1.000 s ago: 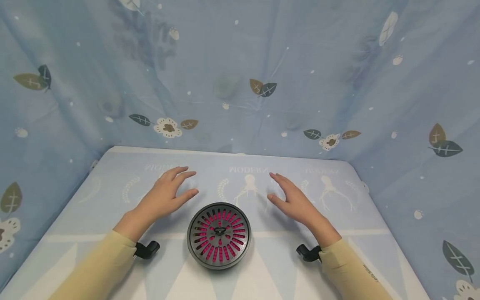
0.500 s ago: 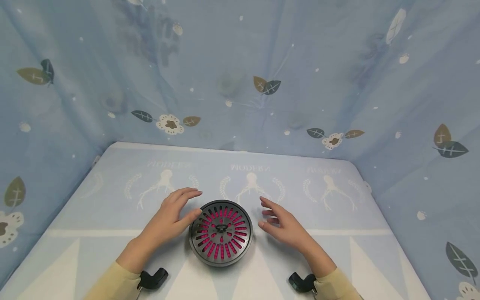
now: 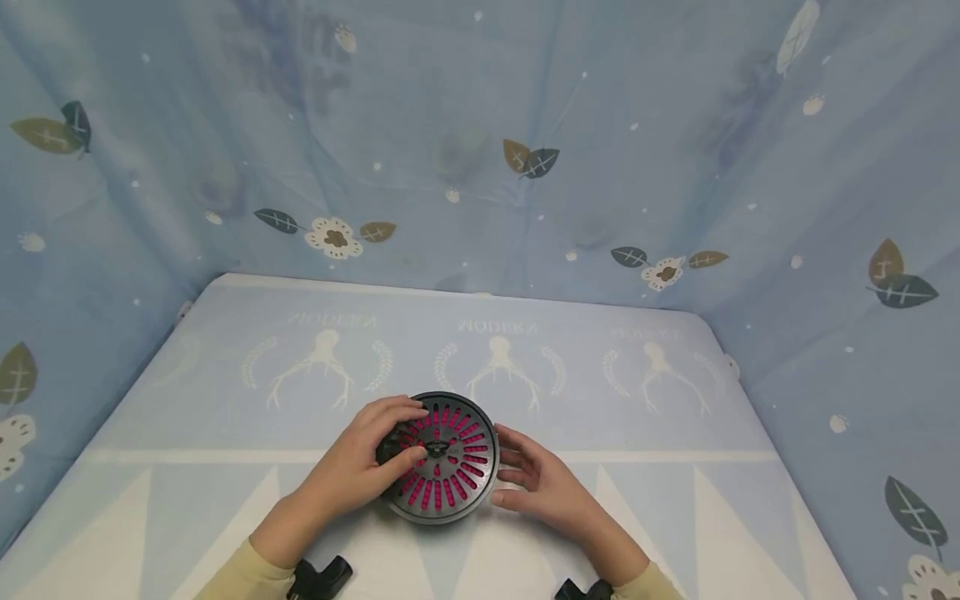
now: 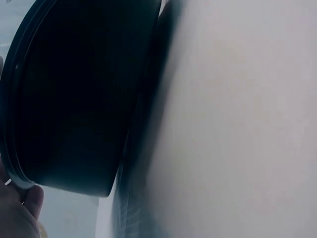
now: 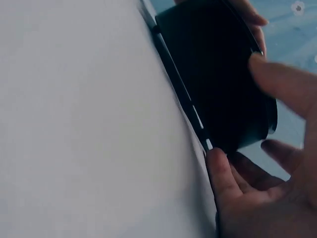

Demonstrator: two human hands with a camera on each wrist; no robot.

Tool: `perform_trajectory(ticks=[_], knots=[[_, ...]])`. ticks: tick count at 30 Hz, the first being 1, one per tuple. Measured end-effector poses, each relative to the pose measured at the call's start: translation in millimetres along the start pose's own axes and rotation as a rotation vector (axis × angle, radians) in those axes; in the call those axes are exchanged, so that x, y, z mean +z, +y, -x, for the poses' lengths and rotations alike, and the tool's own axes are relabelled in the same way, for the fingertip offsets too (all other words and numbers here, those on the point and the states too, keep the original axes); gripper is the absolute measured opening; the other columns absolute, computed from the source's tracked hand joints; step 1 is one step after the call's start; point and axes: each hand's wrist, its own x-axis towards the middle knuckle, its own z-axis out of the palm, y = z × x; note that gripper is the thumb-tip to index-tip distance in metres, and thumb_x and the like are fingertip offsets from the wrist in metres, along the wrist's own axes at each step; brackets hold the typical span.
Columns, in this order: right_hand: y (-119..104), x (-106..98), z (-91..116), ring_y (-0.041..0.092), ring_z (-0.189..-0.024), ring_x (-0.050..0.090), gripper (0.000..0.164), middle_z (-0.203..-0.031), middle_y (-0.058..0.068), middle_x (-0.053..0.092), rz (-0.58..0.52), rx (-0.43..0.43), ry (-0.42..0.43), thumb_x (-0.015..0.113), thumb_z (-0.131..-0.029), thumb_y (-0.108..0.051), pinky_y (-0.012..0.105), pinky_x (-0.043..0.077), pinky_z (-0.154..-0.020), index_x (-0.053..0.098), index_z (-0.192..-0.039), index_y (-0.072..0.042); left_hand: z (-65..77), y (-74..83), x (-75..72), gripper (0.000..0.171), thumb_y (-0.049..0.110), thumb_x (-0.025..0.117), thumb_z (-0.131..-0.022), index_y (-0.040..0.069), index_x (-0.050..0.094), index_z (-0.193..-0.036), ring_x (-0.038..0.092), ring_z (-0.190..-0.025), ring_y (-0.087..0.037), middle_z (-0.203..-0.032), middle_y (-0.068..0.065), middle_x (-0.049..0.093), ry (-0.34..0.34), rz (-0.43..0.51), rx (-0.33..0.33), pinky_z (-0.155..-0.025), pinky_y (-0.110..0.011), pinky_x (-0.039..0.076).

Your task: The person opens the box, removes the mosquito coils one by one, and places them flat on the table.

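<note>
A round, dark container with a slotted lid stands on the table, pink showing through the slots. A small dark knob sits at the lid's centre. My left hand reaches over the left part of the lid, its thumb beside the knob; whether it presses there I cannot tell. At the right rim is my right hand, with bent fingers near the side wall. In the right wrist view, the thumb overlaps the rim and a finger is low by the base. The left wrist view shows the container's dark wall.
A pale blue and white patterned cloth covers the table. Blue fabric with leaf and flower prints hangs behind and at both sides. Black wrist mounts sit on both sleeves.
Both hands have moved toward the container from either side. My left hand has come over the lid, and my right hand has reached the right rim. The container stays on the table.
</note>
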Motion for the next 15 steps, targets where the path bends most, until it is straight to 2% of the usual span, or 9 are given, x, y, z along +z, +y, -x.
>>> perform_trajectory(ticks=[6,11,15], knots=[[7,9,-1,0.027,-0.124,0.054,0.089,-0.145,0.009,0.048,0.09,-0.051,0.077,0.087,-0.077,-0.013,0.036,0.053,-0.1,0.038,-0.152,-0.014,1.4,1.5,5.5,0.039,0.035,0.073,-0.091,0.025,0.062,-0.127,0.043,-0.134,-0.023,-0.137,0.001,0.054,0.01,-0.005,0.027,-0.11,-0.052,0.04],[12,12,-3,0.024,-0.121,0.056,0.091,-0.139,0.005,0.052,0.198,-0.113,0.104,0.088,-0.075,-0.022,0.033,0.055,-0.097,0.039,-0.151,-0.016,-0.8,3.6,9.4,0.037,0.034,0.075,-0.089,0.02,0.066,-0.123,0.047,-0.13,-0.024,-0.131,0.001,0.058,0.038,-0.013,0.06,-0.111,-0.049,0.038],[14,13,-3,0.021,-0.119,0.057,0.092,-0.137,0.004,0.053,0.238,-0.117,0.12,0.089,-0.074,-0.026,0.031,0.056,-0.096,0.04,-0.151,-0.017,-0.5,4.8,15.4,0.037,0.032,0.077,-0.087,0.017,0.068,-0.12,0.051,-0.126,-0.027,-0.126,0.001,0.062,0.052,-0.03,0.108,-0.111,-0.052,0.036]])
